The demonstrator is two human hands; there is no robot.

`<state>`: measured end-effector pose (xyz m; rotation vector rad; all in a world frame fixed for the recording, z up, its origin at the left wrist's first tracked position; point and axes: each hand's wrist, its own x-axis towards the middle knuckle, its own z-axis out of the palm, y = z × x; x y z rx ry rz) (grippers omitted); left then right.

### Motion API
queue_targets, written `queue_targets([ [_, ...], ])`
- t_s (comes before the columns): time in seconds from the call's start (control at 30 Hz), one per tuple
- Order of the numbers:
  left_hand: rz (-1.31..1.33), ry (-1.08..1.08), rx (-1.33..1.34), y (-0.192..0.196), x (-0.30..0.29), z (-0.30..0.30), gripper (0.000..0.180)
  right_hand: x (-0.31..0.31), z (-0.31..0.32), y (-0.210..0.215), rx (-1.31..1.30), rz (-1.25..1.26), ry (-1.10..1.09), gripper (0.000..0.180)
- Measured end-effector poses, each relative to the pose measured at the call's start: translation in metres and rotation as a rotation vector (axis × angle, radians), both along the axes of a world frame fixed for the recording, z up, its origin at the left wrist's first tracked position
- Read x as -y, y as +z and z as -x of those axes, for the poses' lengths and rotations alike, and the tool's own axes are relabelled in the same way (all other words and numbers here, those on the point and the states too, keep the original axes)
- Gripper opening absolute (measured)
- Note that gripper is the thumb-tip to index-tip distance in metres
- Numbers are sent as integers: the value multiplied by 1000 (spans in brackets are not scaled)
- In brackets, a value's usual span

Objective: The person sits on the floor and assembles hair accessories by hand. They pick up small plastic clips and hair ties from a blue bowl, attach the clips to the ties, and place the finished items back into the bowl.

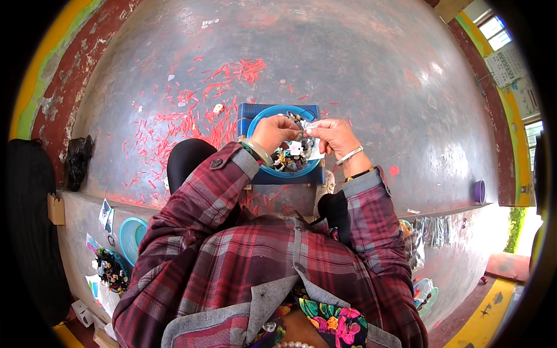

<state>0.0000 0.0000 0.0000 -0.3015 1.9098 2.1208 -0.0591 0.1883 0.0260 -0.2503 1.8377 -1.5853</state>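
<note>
My left hand (272, 133) and my right hand (335, 137) meet over a blue round bowl (259, 119) that rests on a blue square box (249, 110). The bowl holds several small dark and white trinkets (288, 159). Between the fingertips of both hands I pinch a small white piece (308, 125). Bangles circle both wrists. Plaid sleeves cover my forearms.
Red slivers (191, 119) litter the grey floor at the left. A black bag (77, 159) lies at the far left. On the lower step sit a light-blue bowl (132, 235) and a pile of trinkets (110, 269). A purple cup (478, 191) stands at the right.
</note>
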Motion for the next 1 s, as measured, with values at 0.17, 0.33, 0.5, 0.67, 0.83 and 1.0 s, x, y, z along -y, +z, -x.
queue_targets([
  [0.17,-128,25,-48,-14,-2,2,13,0,0,2,58,-11,35,23],
  [0.33,-274,102,-33,-13,-2,4,15,-1,4,-5,23,-6,-142,25],
  [0.5,-433,216,11,-10,2,4,12,1,0,3,31,73,-199,26],
  [0.67,-446,219,13,-3,2,3,11,0,1,2,136,117,-86,27],
  [0.83,-431,261,-56,-4,1,2,11,-1,3,-1,169,148,-162,30],
  [1.0,-477,294,-90,-3,0,2,11,3,-1,3,181,185,-183,30],
])
